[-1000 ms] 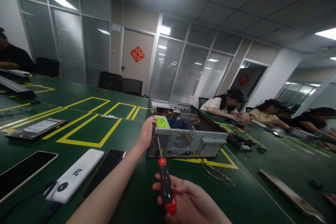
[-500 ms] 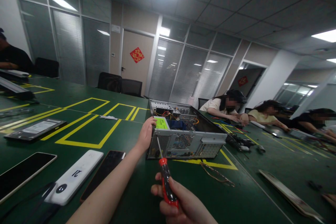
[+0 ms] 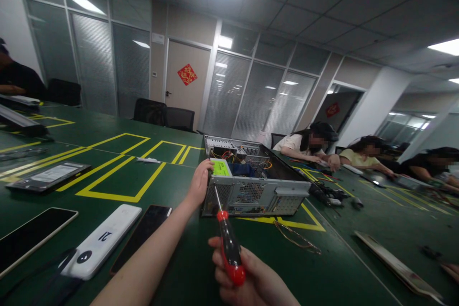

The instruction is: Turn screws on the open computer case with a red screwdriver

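Note:
An open computer case [image 3: 268, 196] lies on the green table, its rear panel towards me. Inside its near left corner sits a power supply with a bright green label [image 3: 221, 167]. My left hand [image 3: 199, 184] grips that corner, fingers curled over the top edge by the label. Wrapped round the red-and-black handle of a screwdriver [image 3: 230, 246] are the fingers of my right hand [image 3: 256, 272]. The screwdriver's shaft points up and away, its tip at the perforated left part of the rear panel. Whether the tip sits in a screw is too small to tell.
Left of my forearm lie a dark phone [image 3: 141, 234], a white device marked 21 [image 3: 103, 236], another phone [image 3: 34, 239] and a hard drive [image 3: 50, 177]. Glasses [image 3: 297, 236] rest right of my right hand. Dark cables [image 3: 328, 193] and co-workers [image 3: 304, 146] are farther right.
My right hand has shifted its hold on the screwdriver handle, which has turned and tilted slightly. The tip stays at the rear panel. My left hand and the computer case have not visibly moved.

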The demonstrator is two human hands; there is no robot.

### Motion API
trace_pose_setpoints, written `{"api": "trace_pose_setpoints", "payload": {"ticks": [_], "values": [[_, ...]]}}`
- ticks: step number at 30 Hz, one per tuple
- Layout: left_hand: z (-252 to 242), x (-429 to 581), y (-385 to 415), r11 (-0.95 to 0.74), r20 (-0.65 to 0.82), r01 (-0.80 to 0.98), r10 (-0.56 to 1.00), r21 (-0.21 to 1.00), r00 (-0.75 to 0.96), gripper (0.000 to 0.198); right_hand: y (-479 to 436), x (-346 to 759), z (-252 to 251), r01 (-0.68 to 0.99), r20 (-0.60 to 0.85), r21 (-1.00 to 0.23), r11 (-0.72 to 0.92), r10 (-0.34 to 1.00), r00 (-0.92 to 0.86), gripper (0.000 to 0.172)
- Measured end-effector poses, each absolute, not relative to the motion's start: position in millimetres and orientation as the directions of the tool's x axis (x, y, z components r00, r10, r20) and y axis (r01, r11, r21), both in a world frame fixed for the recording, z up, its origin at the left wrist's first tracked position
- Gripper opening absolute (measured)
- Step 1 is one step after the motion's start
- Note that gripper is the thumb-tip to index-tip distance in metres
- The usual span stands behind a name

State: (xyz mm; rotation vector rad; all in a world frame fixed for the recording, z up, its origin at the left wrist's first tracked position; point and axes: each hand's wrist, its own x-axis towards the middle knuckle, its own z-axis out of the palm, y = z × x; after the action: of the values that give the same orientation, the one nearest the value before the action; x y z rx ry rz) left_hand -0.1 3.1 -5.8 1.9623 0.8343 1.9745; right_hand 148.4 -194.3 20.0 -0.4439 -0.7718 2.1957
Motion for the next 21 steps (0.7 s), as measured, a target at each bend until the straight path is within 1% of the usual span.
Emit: {"api": "trace_pose_setpoints", "payload": {"ticks": [2, 3, 6, 11, 14, 18, 19, 21], "values": [[-5.2, -0.1, 2.6, -0.809, 0.837, 0.225, 0.542, 0.543, -0.072, 0.038, -195.0, 149.6, 15.8, -0.561, -0.100, -0.638, -0.527, 0.780, -0.618, 0.035], [-5.0, -0.1, 2.3, -0.807, 0.836, 0.226, 0.544, 0.545, -0.071, 0.038, -195.3, 150.1, 14.5, -0.548, -0.126, -0.651, -0.525, 0.787, -0.604, 0.031], [-5.1, -0.1, 1.8, -0.804, 0.832, 0.224, 0.550, 0.551, -0.073, 0.038, -195.8, 150.9, 14.6, -0.474, -0.174, -0.702, -0.531, 0.774, -0.609, 0.027], [-6.5, -0.4, 2.6, -0.807, 0.834, 0.223, 0.547, 0.547, -0.070, 0.038, -197.7, 149.2, 27.4, -0.459, -0.151, -0.687, -0.563, 0.729, -0.668, 0.040], [-6.9, -0.5, 2.9, -0.806, 0.834, 0.225, 0.547, 0.547, -0.070, 0.038, -198.7, 148.0, 31.6, -0.419, -0.141, -0.715, -0.559, 0.703, -0.697, 0.046], [-6.6, -0.5, 2.9, -0.804, 0.834, 0.231, 0.547, 0.547, -0.073, 0.038, -196.2, 148.3, 23.0, -0.425, -0.139, -0.751, -0.506, 0.750, -0.646, 0.056], [-6.6, -0.4, 3.0, -0.804, 0.835, 0.233, 0.546, 0.547, -0.072, 0.038, -195.3, 148.6, 20.3, -0.434, -0.135, -0.753, -0.495, 0.761, -0.634, 0.057], [-7.0, -0.3, 3.5, -0.807, 0.838, 0.235, 0.542, 0.541, -0.068, 0.039, -194.4, 149.3, 17.8, -0.466, -0.132, -0.742, -0.482, 0.786, -0.604, 0.049]]}}
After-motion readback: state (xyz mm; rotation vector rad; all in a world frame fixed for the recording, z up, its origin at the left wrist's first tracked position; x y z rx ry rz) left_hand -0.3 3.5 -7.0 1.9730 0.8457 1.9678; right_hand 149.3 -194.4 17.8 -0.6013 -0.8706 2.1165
